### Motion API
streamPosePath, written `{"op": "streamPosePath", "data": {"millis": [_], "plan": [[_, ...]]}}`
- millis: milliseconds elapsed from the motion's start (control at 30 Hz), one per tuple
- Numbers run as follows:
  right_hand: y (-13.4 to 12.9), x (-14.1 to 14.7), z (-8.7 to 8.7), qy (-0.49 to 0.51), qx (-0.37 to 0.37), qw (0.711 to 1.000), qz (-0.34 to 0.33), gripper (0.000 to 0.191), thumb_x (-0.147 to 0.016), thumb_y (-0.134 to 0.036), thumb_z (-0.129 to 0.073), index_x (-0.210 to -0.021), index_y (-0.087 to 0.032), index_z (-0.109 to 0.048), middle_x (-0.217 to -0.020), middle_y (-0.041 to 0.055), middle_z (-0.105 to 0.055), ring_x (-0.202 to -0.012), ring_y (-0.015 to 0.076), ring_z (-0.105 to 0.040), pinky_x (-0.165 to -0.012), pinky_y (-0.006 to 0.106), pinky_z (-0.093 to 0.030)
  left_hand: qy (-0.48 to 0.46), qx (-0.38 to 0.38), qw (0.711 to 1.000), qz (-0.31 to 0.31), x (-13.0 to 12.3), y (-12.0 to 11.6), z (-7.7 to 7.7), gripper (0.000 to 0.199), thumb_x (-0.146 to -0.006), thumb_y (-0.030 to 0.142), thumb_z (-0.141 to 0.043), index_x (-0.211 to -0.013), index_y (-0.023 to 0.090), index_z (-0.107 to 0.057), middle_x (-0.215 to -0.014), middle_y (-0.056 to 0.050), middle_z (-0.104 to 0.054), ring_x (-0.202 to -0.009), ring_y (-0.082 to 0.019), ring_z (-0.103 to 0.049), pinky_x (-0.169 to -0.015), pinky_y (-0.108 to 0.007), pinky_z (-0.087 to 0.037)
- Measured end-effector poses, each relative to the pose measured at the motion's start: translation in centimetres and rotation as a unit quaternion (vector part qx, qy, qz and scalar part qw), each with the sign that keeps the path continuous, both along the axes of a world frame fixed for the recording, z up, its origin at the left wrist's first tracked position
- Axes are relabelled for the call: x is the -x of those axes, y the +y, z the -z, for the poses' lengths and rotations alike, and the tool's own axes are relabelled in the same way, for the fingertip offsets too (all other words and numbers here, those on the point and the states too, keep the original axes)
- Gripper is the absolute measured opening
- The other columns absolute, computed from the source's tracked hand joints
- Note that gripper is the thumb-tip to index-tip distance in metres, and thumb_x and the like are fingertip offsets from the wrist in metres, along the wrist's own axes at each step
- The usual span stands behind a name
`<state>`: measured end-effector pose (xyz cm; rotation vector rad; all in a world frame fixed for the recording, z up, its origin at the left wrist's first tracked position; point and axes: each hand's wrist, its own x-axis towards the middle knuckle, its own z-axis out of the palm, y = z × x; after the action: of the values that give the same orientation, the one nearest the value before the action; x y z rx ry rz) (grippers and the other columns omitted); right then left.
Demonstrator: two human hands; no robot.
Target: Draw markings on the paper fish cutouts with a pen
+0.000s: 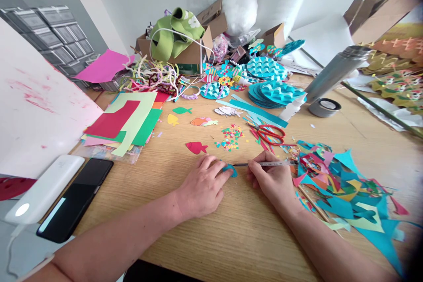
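Observation:
A small blue paper cutout (234,171) lies on the table, partly hidden under the fingertips of my left hand (203,183). That hand rests palm down, its fingers apart and pressing the paper. My right hand (271,178) is closed around a slim pen (275,164) with a pale barrel. The pen's dark tip points left and meets the blue piece's upper edge, though I cannot tell whether it touches. Just beyond my left hand lies a red paper fish (196,147). Small coloured paper bits (230,137) and red-handled scissors (269,134) are farther back.
Paper scraps (350,185) crowd the right side. Coloured sheets (145,119), a phone (76,200) and a white device (46,189) are left. Behind are paper fish (201,121), blue wavy discs (276,93), a metal flask (339,72) and pipe cleaners (155,77).

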<state>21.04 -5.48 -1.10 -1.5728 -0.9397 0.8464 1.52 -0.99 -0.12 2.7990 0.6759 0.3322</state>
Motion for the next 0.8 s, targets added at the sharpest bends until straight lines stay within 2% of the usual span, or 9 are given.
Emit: {"op": "streamPosePath", "data": {"millis": [633,800], "plan": [[0.04,0.18,-0.41,0.020,-0.002,1.000,-0.005,0.027,-0.070,-0.038,-0.072,-0.063,-0.022,-0.051,-0.045,-0.0007,-0.059,-0.033,0.0121,-0.049,-0.030,0.022,-0.039,-0.002,0.002,1.000,-0.001,0.01,-0.01,0.09,0.044,-0.086,0.014,-0.049,-0.131,0.015,-0.053,-0.125,-0.009,-0.054,-0.120,-0.029,-0.040,-0.110,-0.048,-0.034],[0.08,0.17,-0.16,0.023,-0.005,1.000,-0.013,0.026,-0.070,-0.034,-0.074,-0.065,-0.022,-0.052,-0.045,-0.0018,-0.059,-0.033,0.0119,-0.050,-0.031,0.021,-0.038,-0.003,0.003,1.000,-0.005,0.02,-0.08,0.13,0.045,-0.087,0.014,-0.049,-0.131,0.016,-0.052,-0.125,-0.009,-0.054,-0.120,-0.029,-0.040,-0.108,-0.048,-0.035]]}}
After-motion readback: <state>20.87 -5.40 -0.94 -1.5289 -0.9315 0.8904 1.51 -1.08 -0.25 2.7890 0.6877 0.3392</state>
